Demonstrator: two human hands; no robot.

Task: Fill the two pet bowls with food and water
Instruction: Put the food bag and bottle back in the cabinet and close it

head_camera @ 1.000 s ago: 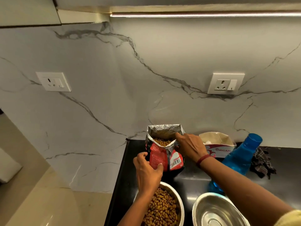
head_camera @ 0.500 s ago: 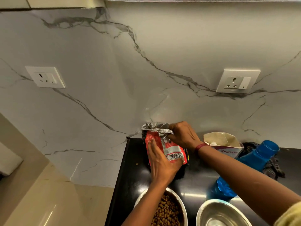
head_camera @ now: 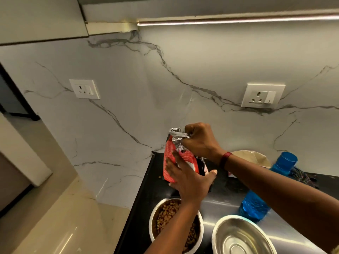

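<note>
A red pet food bag (head_camera: 169, 158) with a silver foil top stands upright at the back left of the black counter (head_camera: 229, 198). My right hand (head_camera: 199, 142) grips the bag's crumpled foil top. My left hand (head_camera: 187, 177) lies flat against the bag's front, fingers straight. Nearer to me, a steel bowl (head_camera: 156, 222) holds brown kibble, partly hidden by my left forearm. To its right is a steel bowl (head_camera: 240, 237) with nothing in it. A blue water bottle (head_camera: 256, 206) with a blue cap stands at the right.
A white carton (head_camera: 256, 158) with an open top sits behind my right wrist. A dark cloth (head_camera: 302, 177) lies by the wall. The counter's left edge drops to a beige floor (head_camera: 55, 217). A marble wall with two sockets is close behind.
The bag's open top has been folded and crumpled down by my right hand. My left hand went from holding the bag's side to pressing flat on its front. The view tilted up.
</note>
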